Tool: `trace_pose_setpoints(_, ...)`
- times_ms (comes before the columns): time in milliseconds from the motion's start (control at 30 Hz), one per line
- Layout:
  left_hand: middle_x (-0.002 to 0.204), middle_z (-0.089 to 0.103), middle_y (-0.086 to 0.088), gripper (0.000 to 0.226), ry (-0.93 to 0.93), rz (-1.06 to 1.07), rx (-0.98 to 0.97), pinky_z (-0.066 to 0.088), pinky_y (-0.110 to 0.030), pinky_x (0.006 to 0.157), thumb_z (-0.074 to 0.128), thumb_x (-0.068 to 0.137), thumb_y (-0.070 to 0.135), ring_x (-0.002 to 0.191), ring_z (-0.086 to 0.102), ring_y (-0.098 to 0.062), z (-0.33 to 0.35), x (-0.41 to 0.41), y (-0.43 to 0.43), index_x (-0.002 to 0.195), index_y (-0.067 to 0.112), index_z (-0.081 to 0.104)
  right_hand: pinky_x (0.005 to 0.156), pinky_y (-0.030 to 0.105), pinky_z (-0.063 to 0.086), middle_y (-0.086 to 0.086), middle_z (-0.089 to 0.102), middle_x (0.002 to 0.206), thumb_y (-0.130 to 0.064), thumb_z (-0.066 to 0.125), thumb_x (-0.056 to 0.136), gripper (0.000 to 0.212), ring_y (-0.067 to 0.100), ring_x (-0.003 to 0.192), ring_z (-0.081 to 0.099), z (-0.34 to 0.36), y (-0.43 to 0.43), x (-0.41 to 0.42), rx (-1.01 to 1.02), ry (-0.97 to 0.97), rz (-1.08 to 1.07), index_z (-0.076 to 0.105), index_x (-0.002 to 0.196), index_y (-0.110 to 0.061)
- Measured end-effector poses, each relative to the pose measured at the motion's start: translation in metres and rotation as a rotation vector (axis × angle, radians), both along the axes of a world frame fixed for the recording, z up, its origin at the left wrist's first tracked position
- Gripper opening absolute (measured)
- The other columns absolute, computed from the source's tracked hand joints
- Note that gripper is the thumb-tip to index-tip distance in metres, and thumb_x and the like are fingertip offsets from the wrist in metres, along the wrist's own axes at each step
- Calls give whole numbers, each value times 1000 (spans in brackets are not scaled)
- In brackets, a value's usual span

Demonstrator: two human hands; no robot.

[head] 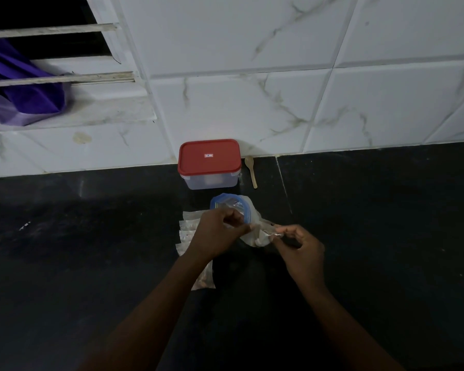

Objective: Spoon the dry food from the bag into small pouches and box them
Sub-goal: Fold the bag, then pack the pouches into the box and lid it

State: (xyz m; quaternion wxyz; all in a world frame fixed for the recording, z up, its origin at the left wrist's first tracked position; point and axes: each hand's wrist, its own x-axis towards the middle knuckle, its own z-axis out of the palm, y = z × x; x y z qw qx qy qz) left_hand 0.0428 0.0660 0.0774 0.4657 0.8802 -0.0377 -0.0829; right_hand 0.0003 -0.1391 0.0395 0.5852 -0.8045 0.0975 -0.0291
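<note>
A clear plastic box with a red lid (209,159) stands closed against the tiled wall. A small wooden spoon (251,171) lies just right of it on the dark counter. In front of the box sits a clear bag with a blue zip rim (232,203). My left hand (220,231) and my right hand (299,247) both pinch a small clear pouch (261,235) between them, low over the counter. Several flat small pouches (186,234) lie in a stack under my left wrist, partly hidden by the arm.
The dark stone counter (91,250) stretches wide on both sides. A white marble-look tiled wall (252,103) rises behind the box. At the upper left, a purple cloth (24,84) hangs through window bars above a ledge.
</note>
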Motion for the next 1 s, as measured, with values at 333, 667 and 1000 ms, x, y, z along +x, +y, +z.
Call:
trace_pose_setpoints(333,98,76,1,16,34,270,-351,54,-23,82,68,96,23,91,72,-6,13,21,15,100,10,76,80,16,54,-13,71,101,-15,77,87,16,-10,95,65,-16,-21,-7,-60,47,-68,73,96,-27)
trace_pose_setpoints(667,88,75,3,13,0,288,-281,49,-14,72,71,94,24,78,70,2,15,29,6,88,13,75,79,17,55,-15,74,93,-22,78,87,13,-9,88,67,-27,-20,-15,-109,114,-75,75,99,-28)
trace_pose_setpoints(1000,79,69,1,17,-210,245,-76,53,-25,72,73,93,24,73,67,-10,15,30,2,81,12,69,76,21,51,-19,65,96,-39,73,87,7,-3,89,61,-32,-32,-16,-443,61,-18,69,93,-41)
